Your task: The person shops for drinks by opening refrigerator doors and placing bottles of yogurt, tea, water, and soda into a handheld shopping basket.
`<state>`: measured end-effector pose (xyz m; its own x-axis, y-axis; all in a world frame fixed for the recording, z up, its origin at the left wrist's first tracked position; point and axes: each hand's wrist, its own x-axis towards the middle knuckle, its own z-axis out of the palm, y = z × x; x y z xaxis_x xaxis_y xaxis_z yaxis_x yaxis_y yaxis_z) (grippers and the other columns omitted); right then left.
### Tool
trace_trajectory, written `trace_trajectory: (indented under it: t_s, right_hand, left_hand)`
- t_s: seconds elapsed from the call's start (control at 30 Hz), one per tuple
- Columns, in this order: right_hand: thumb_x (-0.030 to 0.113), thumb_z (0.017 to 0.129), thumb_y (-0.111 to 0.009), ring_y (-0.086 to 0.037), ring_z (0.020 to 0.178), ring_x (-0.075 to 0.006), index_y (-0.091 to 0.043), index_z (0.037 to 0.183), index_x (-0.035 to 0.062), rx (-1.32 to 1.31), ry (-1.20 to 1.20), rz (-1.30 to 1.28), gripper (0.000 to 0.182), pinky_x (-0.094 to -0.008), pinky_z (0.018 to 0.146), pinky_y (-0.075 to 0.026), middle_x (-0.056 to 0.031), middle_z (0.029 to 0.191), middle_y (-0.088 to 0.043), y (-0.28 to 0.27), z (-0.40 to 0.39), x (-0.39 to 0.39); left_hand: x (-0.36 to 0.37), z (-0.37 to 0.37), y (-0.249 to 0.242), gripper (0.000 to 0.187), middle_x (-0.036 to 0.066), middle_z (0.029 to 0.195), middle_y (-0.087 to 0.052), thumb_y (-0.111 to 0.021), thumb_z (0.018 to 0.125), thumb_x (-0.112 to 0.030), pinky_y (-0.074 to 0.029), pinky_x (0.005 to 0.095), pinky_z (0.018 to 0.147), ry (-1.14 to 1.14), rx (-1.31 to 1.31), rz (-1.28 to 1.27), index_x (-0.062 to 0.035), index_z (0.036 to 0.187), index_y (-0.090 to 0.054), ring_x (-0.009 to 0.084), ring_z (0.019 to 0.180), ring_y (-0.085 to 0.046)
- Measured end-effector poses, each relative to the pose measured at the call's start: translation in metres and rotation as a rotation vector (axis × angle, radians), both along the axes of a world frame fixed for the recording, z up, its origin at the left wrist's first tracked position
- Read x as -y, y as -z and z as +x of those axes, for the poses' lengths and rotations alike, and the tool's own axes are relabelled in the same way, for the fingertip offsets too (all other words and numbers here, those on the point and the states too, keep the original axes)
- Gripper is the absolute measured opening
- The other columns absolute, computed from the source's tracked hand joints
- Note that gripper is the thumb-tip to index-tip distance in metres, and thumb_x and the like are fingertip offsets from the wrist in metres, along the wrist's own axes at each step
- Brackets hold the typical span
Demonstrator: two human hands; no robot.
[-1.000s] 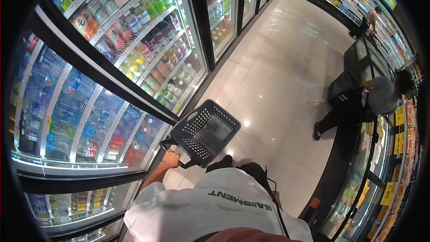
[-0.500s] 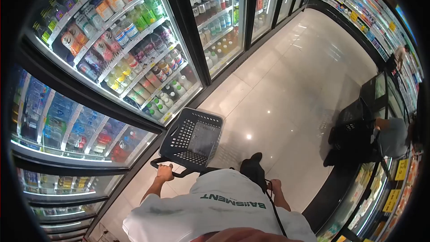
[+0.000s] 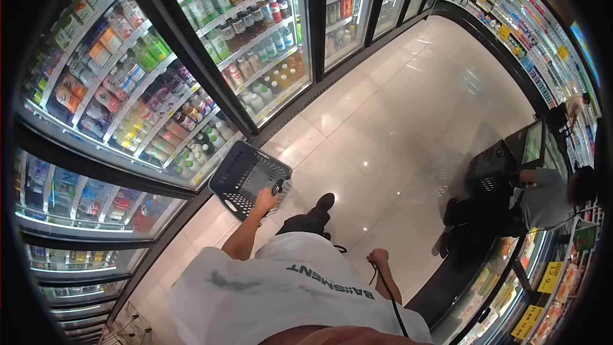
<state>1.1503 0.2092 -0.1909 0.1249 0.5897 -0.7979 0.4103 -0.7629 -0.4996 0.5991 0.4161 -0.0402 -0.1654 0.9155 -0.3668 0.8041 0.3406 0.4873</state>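
I'm wearing a loose white T-shirt (image 3: 265,306) with short, wide sleeves (image 3: 203,275). Green block lettering (image 3: 329,281) runs across it, upside down from where I look, ending in "SMENT". Soft grey-green smudges (image 3: 231,286) mark the cloth beside the letters. Below the hem I have on black trousers (image 3: 300,224) and a dark shoe (image 3: 326,201) with a rounded toe. A thin black cord (image 3: 396,312) trails over my right side. My left hand (image 3: 265,201) and right hand (image 3: 379,256) are bare.
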Motion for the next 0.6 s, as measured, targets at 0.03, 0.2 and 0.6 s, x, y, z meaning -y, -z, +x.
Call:
trace_trajectory:
  t_s: [0.03, 0.2, 0.6]
  right_hand:
    - [0.025, 0.081, -0.072, -0.070, 0.066, -0.0264, -0.072, 0.080, 0.0036, 0.193, -0.508, 0.139, 0.022, -0.0371, 0.060, -0.058, -0.0112, 0.074, -0.070, 0.065, 0.030, 0.007]
    - [0.029, 0.080, -0.074, -0.067, 0.059, -0.0264, -0.073, 0.076, 0.0049, 0.017, 0.476, -0.250, 0.024, -0.0384, 0.054, -0.051, -0.0127, 0.071, -0.069, -0.055, 0.028, -0.067]
    - [0.010, 0.084, -0.064, -0.065, 0.053, -0.0313, -0.065, 0.071, -0.0080, 0.473, -0.944, 0.232, 0.022, -0.0372, 0.043, -0.049, -0.0178, 0.066, -0.062, -0.134, 0.207, -0.342]
  left_hand:
    - [-0.027, 0.016, 0.003, 0.042, 0.033, 0.100, -0.067, -0.073, 0.082, -0.031, -0.052, 0.0508, 0.088, -0.049, 0.042, 0.036, 0.0062, 0.100, -0.070, 0.0470, 0.100, -0.066]
    - [-0.155, 0.098, -0.014, 0.040, 0.034, 0.092, -0.067, -0.072, 0.083, -0.025, -0.053, 0.0497, 0.084, -0.155, 0.164, 0.153, 0.0120, 0.097, -0.068, 0.0485, 0.097, -0.066]
    - [-0.389, 0.224, 0.006, 0.036, 0.025, 0.057, -0.063, -0.065, 0.086, -0.019, -0.055, 0.0438, 0.051, -0.493, 0.243, 0.232, 0.0137, 0.071, -0.061, 0.0345, 0.048, -0.066]
